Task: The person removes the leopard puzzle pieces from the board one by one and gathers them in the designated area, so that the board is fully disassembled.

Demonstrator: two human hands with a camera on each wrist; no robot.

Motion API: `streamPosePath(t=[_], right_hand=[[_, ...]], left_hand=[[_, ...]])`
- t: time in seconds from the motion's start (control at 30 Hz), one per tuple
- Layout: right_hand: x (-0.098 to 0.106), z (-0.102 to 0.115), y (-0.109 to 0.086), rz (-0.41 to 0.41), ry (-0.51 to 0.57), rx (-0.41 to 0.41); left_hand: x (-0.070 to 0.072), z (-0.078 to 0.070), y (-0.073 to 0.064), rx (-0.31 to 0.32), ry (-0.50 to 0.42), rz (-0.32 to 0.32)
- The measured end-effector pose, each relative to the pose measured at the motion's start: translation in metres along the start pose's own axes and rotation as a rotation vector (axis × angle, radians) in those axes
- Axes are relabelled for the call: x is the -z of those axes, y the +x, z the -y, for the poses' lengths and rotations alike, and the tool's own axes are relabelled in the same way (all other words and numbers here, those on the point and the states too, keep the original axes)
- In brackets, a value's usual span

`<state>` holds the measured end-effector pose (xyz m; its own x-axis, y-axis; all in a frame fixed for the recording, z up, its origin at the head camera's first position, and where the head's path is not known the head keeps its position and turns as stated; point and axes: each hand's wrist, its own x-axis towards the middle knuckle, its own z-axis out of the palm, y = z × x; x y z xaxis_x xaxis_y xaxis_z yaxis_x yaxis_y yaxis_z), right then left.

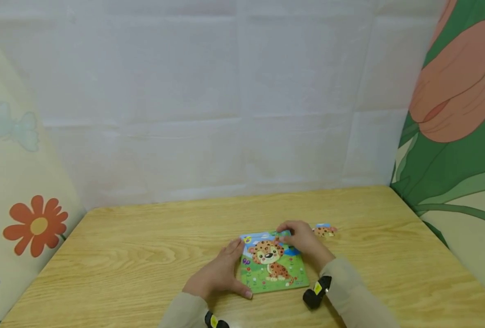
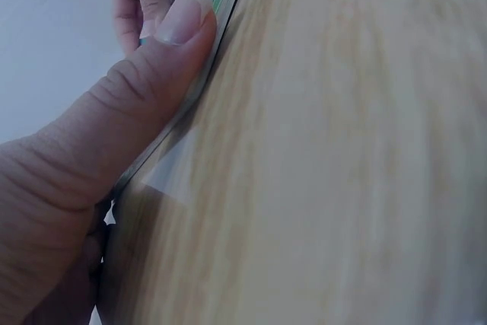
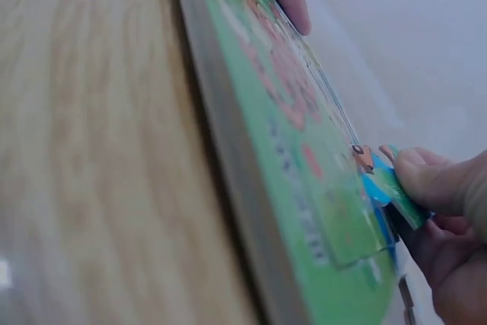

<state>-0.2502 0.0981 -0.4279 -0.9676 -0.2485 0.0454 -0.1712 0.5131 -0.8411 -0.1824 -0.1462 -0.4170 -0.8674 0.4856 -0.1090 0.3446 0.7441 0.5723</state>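
Observation:
A square jigsaw puzzle board [image 1: 273,275] with a cartoon leopard on green grass lies flat on the table. My left hand [image 1: 222,269] holds its lower left corner, fingers along the left side and thumb at the near edge. In the left wrist view, the thumb [image 2: 129,100] presses against the board's edge. At the far right corner my right hand [image 1: 303,237] pinches a puzzle piece [image 3: 392,188], coloured green, blue and orange. That piece is tilted up, its lower edge at the board; whether it is seated cannot be told.
Beyond the right hand lies a spotted leopard piece [image 1: 325,230], partly hidden by that hand. The wooden table [image 1: 144,255] meets a white cloth backdrop [image 1: 176,100] behind, and flower-patterned panels stand at left and right.

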Motion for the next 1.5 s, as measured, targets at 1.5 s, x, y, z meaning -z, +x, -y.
streamPosePath(t=[1.5], right_hand=[[0.081,-0.022,-0.021,-0.233,0.122,-0.081]], left_hand=[[0.001,0.003,-0.001,0.001,0.003,0.006]])
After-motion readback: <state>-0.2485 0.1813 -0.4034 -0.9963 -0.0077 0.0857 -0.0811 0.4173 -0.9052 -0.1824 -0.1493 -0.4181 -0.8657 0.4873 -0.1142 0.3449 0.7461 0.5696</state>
